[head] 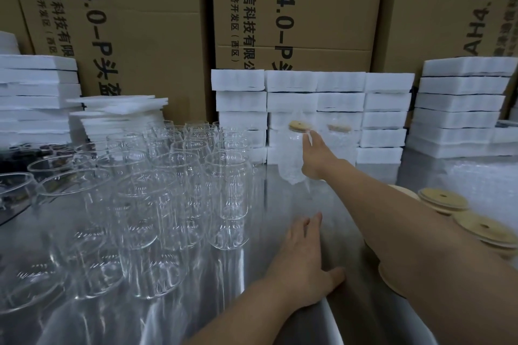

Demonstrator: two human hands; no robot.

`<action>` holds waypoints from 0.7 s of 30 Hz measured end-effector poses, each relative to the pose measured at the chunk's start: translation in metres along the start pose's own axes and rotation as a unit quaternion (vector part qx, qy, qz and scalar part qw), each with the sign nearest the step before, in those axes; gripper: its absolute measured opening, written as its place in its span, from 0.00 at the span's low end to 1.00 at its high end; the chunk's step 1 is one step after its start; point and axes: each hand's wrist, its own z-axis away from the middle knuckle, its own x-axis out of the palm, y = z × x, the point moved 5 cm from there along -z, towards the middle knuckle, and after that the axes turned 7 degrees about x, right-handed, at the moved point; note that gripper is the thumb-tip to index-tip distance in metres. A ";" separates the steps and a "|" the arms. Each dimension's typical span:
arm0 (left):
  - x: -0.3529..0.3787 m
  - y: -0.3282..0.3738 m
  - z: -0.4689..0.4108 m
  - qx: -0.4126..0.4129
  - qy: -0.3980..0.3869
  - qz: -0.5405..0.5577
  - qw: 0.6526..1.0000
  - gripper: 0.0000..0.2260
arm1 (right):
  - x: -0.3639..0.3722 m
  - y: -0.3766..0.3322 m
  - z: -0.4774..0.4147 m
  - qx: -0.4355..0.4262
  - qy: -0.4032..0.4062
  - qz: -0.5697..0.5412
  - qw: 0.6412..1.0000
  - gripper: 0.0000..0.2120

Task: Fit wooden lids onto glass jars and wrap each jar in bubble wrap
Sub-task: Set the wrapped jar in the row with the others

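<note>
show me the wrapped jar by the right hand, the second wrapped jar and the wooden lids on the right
wrapped jar [290, 155], head view, bubble-wrapped body below its lid
second wrapped jar [340, 145], head view, wrapped body
wooden lids [444, 199], head view, top lid of the rear stack

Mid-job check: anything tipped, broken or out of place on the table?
Nothing looks broken or spilled. Only the loose foam sheets behind the bare jars lie fanned and askew, unlike the squared foam stacks. The right grip holds a wrapped jar upright.
</note>
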 end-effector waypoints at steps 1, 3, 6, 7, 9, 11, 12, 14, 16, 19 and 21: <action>0.000 0.000 0.000 0.001 0.001 0.000 1.000 0.42 | 0.001 0.001 0.001 0.002 -0.003 0.002 1.000 0.37; 0.000 0.001 0.000 0.002 -0.002 -0.001 1.000 0.42 | 0.001 0.003 0.000 0.005 -0.005 0.012 1.000 0.37; 0.000 0.000 0.000 0.000 -0.003 -0.002 1.000 0.42 | -0.001 0.005 -0.001 0.004 -0.011 0.020 1.000 0.38; -0.001 0.001 0.000 -0.001 -0.006 -0.001 1.000 0.43 | -0.002 0.005 -0.002 0.005 -0.019 0.017 1.000 0.37; -0.001 0.000 0.000 0.000 -0.002 -0.003 1.000 0.43 | -0.002 0.006 -0.001 0.012 -0.034 0.005 0.999 0.36; 0.001 0.000 -0.001 0.001 -0.007 -0.002 1.000 0.43 | -0.008 0.003 0.001 0.020 -0.032 -0.040 0.998 0.35; 0.001 0.001 -0.001 0.003 -0.008 -0.006 1.000 0.42 | -0.014 -0.001 0.003 0.022 -0.014 -0.084 0.996 0.33; 0.001 0.000 -0.001 0.004 -0.008 -0.006 1.000 0.42 | -0.031 -0.010 0.011 0.023 0.068 -0.217 0.974 0.27; 0.000 0.002 0.000 0.008 -0.002 -0.005 1.000 0.42 | -0.048 -0.022 0.030 0.033 0.155 -0.391 0.907 0.20; 0.001 0.002 -0.001 -0.004 -0.004 -0.006 1.000 0.35 | -0.059 -0.050 0.069 0.018 0.198 -0.576 0.793 0.11; 0.000 0.005 -0.004 0.010 0.006 -0.041 0.999 0.27 | -0.065 -0.072 0.098 -0.082 0.206 -0.584 0.781 0.08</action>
